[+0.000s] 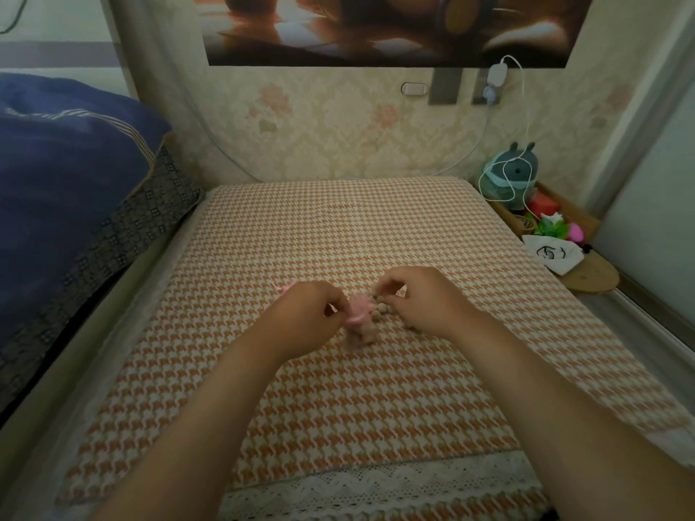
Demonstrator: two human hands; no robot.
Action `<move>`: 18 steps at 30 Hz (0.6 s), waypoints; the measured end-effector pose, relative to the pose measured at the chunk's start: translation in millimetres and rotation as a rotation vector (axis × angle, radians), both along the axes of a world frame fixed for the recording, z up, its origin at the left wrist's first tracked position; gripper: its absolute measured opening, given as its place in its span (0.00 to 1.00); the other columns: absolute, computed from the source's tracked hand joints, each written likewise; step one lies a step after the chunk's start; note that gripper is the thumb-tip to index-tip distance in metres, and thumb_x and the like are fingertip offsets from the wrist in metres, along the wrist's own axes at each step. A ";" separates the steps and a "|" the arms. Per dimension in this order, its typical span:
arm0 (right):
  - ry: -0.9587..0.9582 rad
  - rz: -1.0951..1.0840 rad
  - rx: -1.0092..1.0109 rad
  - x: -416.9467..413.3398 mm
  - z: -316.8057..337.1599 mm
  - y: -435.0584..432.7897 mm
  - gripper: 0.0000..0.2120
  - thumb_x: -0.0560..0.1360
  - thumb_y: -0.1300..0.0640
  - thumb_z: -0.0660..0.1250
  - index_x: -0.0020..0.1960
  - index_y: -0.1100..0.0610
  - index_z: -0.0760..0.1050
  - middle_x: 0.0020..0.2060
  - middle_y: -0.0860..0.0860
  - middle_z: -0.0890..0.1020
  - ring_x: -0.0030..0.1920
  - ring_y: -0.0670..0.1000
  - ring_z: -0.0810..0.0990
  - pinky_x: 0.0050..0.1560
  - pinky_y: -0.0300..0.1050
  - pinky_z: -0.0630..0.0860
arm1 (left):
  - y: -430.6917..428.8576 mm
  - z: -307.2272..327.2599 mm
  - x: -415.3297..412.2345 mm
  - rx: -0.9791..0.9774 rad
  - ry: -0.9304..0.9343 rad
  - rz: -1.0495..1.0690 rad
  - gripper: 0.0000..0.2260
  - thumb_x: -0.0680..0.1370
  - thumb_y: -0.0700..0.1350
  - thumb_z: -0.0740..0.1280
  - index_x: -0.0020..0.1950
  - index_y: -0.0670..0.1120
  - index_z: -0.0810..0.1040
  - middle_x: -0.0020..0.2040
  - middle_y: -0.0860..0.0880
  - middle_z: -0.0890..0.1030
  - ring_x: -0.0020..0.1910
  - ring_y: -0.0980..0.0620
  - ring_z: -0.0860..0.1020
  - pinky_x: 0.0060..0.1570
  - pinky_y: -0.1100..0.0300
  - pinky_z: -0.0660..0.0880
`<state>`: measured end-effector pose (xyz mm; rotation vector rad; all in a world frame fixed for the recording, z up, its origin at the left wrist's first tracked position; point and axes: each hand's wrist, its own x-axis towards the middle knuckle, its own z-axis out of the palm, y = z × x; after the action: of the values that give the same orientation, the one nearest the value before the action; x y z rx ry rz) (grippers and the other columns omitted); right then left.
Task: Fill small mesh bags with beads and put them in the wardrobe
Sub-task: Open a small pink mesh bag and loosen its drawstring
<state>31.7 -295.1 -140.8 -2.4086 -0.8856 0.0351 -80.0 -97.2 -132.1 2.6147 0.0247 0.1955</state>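
Note:
A small pink mesh bag (359,325) stands on the orange houndstooth cloth (338,227) in the middle of the table, with tan beads showing inside it. My left hand (304,317) pinches the bag's pink top at its left side. A pink ribbon (286,288) trails out behind that hand. A few loose tan beads (383,308) lie just right of the bag. My right hand (421,298) hovers over them with thumb and fingers pinched together, apparently on a bead.
A blue blanket and dark patterned pillow (75,189) lie on the bed at the left. At the right edge, a wooden tray (579,216) holds a grey-green plush toy (513,174), coloured items and a white pouch (556,253). A white cable (526,107) hangs from the wall.

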 end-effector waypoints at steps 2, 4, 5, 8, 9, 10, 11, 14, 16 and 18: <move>-0.018 0.006 -0.108 1.1 -8.9 4.9 0.07 0.77 0.52 0.72 0.54 0.44 0.83 0.50 0.41 0.84 0.49 0.44 0.81 0.50 0.45 0.79 | 1.1 0.5 -0.5 0.006 -0.013 -0.003 0.07 0.77 0.47 0.69 0.42 0.60 0.79 0.44 0.61 0.80 0.44 0.62 0.78 0.45 0.60 0.77; -0.069 0.017 -0.202 1.2 -16.0 11.3 0.05 0.76 0.49 0.72 0.52 0.44 0.83 0.47 0.42 0.83 0.48 0.47 0.81 0.43 0.43 0.75 | 2.1 0.9 -1.4 0.013 -0.028 -0.016 0.07 0.77 0.46 0.69 0.42 0.60 0.80 0.44 0.61 0.80 0.45 0.63 0.78 0.45 0.61 0.77; -0.101 0.019 -0.236 1.2 -18.3 14.6 0.04 0.76 0.48 0.72 0.50 0.44 0.83 0.44 0.42 0.81 0.46 0.47 0.81 0.39 0.42 0.72 | 2.3 0.9 -1.9 0.017 -0.030 -0.021 0.07 0.77 0.46 0.69 0.43 0.59 0.81 0.44 0.61 0.80 0.45 0.63 0.78 0.46 0.61 0.77; -0.178 -0.006 -0.307 1.6 -23.3 22.8 0.05 0.75 0.51 0.70 0.41 0.44 0.77 0.37 0.42 0.77 0.41 0.48 0.78 0.33 0.41 0.65 | 2.7 -0.1 -3.3 0.017 -0.050 -0.030 0.05 0.76 0.45 0.70 0.46 0.56 0.83 0.44 0.60 0.80 0.45 0.62 0.78 0.46 0.61 0.79; -0.196 -0.016 -0.315 1.8 -25.5 24.8 0.08 0.75 0.51 0.70 0.38 0.45 0.74 0.35 0.43 0.76 0.40 0.48 0.78 0.32 0.40 0.64 | 2.7 -0.7 -3.5 0.013 -0.058 -0.033 0.05 0.76 0.45 0.70 0.46 0.55 0.84 0.44 0.60 0.80 0.44 0.62 0.78 0.45 0.61 0.79; -0.204 -0.027 -0.320 2.3 -26.7 26.4 0.09 0.74 0.52 0.70 0.37 0.46 0.73 0.35 0.43 0.77 0.39 0.49 0.78 0.31 0.40 0.64 | 2.7 -1.1 -3.7 0.009 -0.066 -0.035 0.05 0.76 0.45 0.70 0.46 0.55 0.84 0.44 0.61 0.80 0.44 0.63 0.78 0.45 0.61 0.79; -0.204 -0.032 -0.327 2.2 -26.1 27.1 0.08 0.75 0.52 0.69 0.37 0.47 0.75 0.35 0.44 0.78 0.39 0.50 0.79 0.31 0.40 0.66 | 2.7 -1.6 -3.9 0.004 -0.074 -0.038 0.05 0.76 0.45 0.70 0.47 0.55 0.84 0.44 0.61 0.81 0.44 0.63 0.78 0.45 0.61 0.79; -0.158 -0.041 -0.265 0.9 -17.6 25.7 0.04 0.76 0.52 0.69 0.44 0.48 0.82 0.40 0.44 0.83 0.41 0.49 0.81 0.38 0.43 0.76 | 4.1 -2.4 -4.0 0.000 -0.085 -0.041 0.05 0.76 0.45 0.70 0.47 0.54 0.83 0.44 0.61 0.81 0.44 0.65 0.78 0.45 0.62 0.79; -0.111 -0.059 -0.101 -0.1 -8.6 22.7 0.03 0.76 0.50 0.70 0.47 0.46 0.83 0.43 0.42 0.84 0.43 0.45 0.81 0.42 0.44 0.79 | 5.4 -2.4 -3.5 0.005 -0.075 -0.032 0.04 0.77 0.46 0.70 0.47 0.55 0.83 0.44 0.61 0.80 0.43 0.65 0.78 0.46 0.61 0.79; -0.060 -0.065 0.093 -4.1 2.2 21.2 0.04 0.75 0.50 0.72 0.49 0.43 0.82 0.44 0.39 0.83 0.44 0.39 0.80 0.45 0.41 0.78 | 5.9 -2.3 -2.8 0.006 -0.061 -0.022 0.04 0.77 0.47 0.69 0.48 0.55 0.83 0.44 0.62 0.80 0.43 0.64 0.78 0.46 0.61 0.79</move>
<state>27.6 -273.9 -138.7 -2.3601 -0.8170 -0.1010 -82.8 -91.3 -134.4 2.6125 -0.0260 0.2681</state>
